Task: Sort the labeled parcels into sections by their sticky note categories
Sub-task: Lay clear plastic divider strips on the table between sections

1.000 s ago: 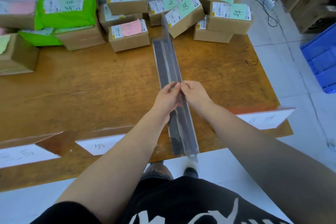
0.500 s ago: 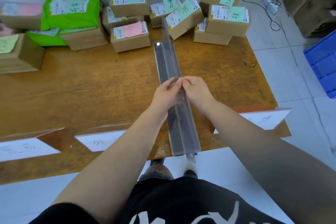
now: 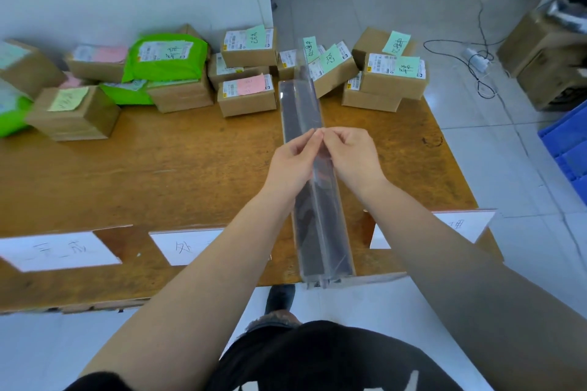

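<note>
White section cards along worktop 6 o'clock edge carry handwritten characters: left card roughly "完成", middle card starts "外", right card mostly hidden. Sticky notes and shipping labels on parcels at 12 o'clock: handwriting and print too small to read.

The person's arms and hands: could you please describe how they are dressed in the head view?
Both the left hand and the right hand are bare: no gloves, rings, watch or wristbands show. The forearms are uncovered, and a dark sleeve edge appears only near the left shoulder.
</note>
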A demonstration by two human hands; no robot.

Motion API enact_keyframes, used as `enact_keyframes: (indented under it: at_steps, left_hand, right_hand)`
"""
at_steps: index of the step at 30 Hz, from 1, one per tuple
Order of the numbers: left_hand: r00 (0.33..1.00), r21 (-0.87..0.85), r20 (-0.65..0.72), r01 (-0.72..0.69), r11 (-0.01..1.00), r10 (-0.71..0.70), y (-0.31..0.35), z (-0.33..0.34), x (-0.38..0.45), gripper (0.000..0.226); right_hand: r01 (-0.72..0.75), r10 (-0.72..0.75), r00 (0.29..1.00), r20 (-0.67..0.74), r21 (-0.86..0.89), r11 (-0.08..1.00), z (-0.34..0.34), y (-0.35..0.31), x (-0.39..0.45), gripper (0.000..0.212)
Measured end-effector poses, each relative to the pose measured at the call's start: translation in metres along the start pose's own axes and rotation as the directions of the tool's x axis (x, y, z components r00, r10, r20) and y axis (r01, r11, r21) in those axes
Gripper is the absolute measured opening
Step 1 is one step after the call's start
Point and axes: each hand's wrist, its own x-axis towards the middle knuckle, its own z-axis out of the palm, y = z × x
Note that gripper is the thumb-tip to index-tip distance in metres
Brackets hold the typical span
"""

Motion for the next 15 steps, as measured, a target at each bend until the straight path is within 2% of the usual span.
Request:
enact_keyframes:
  at_steps: [3, 6, 9, 11, 15]
  left_hand:
    - [0.996, 0.005, 0.010, -0.089, 0.996, 0.089, 0.017, -0.003, -0.018, 0.038]
    - [0.985, -0.026, 0.020, -0.172, 0.985, 0.173, 0.035, -0.009, -0.042, 0.030]
    - [0.963, -0.019, 0.023, -0.268, 0.963, 0.269, 0.045, -0.017, -0.065, 0.039]
    - [0.946, 0.008, 0.018, -0.325, 0.946, 0.324, 0.048, -0.027, -0.080, 0.031]
    - [0.934, 0.028, -0.008, -0.358, 0.934, 0.358, 0.047, -0.050, -0.104, 0.026]
  right_hand:
    - [0.074, -0.073, 0.997, -0.021, 0.078, 0.994, -0.015, -0.019, -0.010, 0.032]
    - [0.086, -0.082, 0.996, -0.028, 0.196, 0.977, -0.027, -0.039, -0.021, 0.030]
    - [0.097, -0.101, 0.995, -0.002, 0.302, 0.948, -0.033, -0.058, -0.033, 0.025]
    - [0.124, -0.141, 0.990, 0.022, 0.358, 0.925, -0.033, -0.068, -0.043, 0.025]
    - [0.185, -0.232, 0.970, 0.078, 0.387, 0.903, -0.019, -0.082, -0.059, 0.025]
